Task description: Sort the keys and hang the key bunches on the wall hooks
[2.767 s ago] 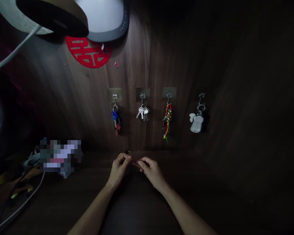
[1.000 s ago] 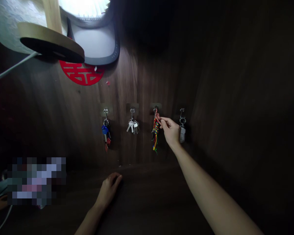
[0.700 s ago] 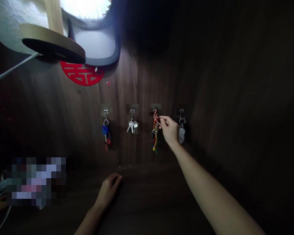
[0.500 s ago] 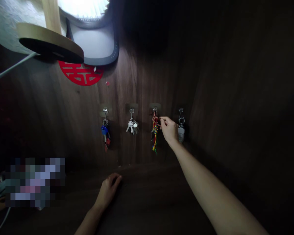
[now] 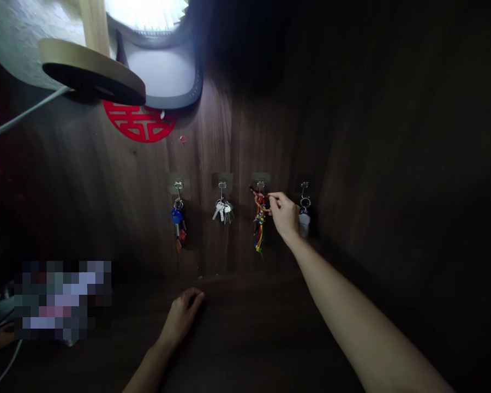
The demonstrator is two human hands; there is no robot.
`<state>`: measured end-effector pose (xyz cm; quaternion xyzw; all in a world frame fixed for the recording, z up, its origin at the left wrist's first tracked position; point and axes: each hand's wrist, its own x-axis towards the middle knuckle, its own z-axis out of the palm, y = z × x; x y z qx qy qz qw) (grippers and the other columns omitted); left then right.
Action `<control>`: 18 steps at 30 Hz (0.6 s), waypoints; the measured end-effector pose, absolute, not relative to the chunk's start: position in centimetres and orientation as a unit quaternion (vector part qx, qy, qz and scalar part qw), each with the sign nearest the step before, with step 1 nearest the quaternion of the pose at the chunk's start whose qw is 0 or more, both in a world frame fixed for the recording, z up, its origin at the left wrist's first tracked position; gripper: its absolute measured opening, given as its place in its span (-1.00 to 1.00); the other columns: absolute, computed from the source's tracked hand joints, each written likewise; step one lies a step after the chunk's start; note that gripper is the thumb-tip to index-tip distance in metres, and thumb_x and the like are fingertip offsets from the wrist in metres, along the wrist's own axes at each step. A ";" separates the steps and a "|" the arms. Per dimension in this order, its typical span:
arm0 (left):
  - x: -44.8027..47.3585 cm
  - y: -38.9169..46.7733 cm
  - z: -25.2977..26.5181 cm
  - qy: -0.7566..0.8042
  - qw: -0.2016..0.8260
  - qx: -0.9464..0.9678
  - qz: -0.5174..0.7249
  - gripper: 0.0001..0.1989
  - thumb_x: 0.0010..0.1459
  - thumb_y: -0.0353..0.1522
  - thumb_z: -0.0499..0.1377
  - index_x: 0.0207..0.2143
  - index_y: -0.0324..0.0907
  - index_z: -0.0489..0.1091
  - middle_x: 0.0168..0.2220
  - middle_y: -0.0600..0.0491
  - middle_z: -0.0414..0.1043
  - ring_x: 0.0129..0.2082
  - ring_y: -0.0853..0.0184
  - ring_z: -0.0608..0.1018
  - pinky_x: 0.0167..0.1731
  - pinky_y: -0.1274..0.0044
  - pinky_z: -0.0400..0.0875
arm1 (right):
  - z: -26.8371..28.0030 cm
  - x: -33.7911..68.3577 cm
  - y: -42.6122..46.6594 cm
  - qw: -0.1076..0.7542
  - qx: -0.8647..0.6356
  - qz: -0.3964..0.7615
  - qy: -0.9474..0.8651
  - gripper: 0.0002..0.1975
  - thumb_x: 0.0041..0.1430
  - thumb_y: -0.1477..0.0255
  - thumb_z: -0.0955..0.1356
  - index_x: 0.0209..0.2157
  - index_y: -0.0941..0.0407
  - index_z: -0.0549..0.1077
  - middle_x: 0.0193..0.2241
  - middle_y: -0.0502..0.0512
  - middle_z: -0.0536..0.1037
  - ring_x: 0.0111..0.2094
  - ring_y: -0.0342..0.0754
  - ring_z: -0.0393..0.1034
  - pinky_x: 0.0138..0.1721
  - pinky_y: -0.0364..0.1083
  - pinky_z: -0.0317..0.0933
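Observation:
My right hand (image 5: 285, 215) pinches a reddish braided cord loop (image 5: 263, 205) between thumb and fingertips. The loop stretches left in front of a hook (image 5: 261, 184), its far end sticking out past the hook stem. Under it hangs a multicoloured braided tassel (image 5: 259, 224) with what look like dark keys beside it. Whether the loop still touches the hook is unclear. My left hand (image 5: 183, 312) rests on the dark surface below, fingers curled together, with nothing seen in it. Behind my right wrist, a ring with a grey fob (image 5: 305, 218) hangs on another hook.
To the left hang a bunch of silver keys (image 5: 222, 211) and a key set with a blue fob (image 5: 177, 216). A lit lamp with a round base (image 5: 92, 71), a cap (image 5: 163, 76) and a red paper-cut (image 5: 143, 123) occupy the upper left. A blurred patch (image 5: 63, 303) covers items lower left.
The cord loop's far end has swung out to the left of the hook stem, and the loop looks more spread. My left hand has stayed put; the view has shifted slightly.

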<state>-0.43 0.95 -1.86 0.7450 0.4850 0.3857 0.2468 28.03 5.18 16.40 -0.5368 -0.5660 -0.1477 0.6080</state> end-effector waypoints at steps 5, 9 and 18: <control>-0.3 0.6 -1.4 0.495 0.247 0.738 0.387 -0.68 0.11 -0.13 -0.02 -0.45 -0.12 0.40 -0.40 0.06 0.52 -0.33 0.25 0.54 -0.30 0.55 0.34 | 14.2 29.1 5.1 0.611 -0.550 -0.121 -0.557 -0.75 0.13 0.31 0.22 -0.30 0.09 0.48 -0.66 -0.03 0.46 -0.59 -0.07 0.40 -0.51 -0.16 0.15; -0.3 0.7 -1.4 0.494 0.247 0.740 0.383 -0.68 0.11 -0.14 -0.01 -0.46 -0.13 0.40 -0.40 0.06 0.52 -0.34 0.25 0.54 -0.28 0.53 0.34 | 12.3 29.1 5.1 0.640 -0.533 -0.062 -0.550 -0.74 0.11 0.29 0.23 -0.32 0.12 0.47 -0.70 -0.07 0.40 -0.59 -0.09 0.35 -0.47 -0.16 0.14; -0.4 0.4 -1.2 0.491 0.245 0.739 0.390 -0.69 0.09 -0.15 0.00 -0.46 -0.12 0.42 -0.42 0.07 0.52 -0.37 0.27 0.53 -0.29 0.54 0.34 | 6.7 26.8 3.5 0.660 -0.522 0.032 -0.539 -0.61 0.17 0.18 0.17 -0.55 0.14 0.36 -0.71 -0.07 0.34 -0.72 -0.23 0.12 -0.67 -0.23 0.01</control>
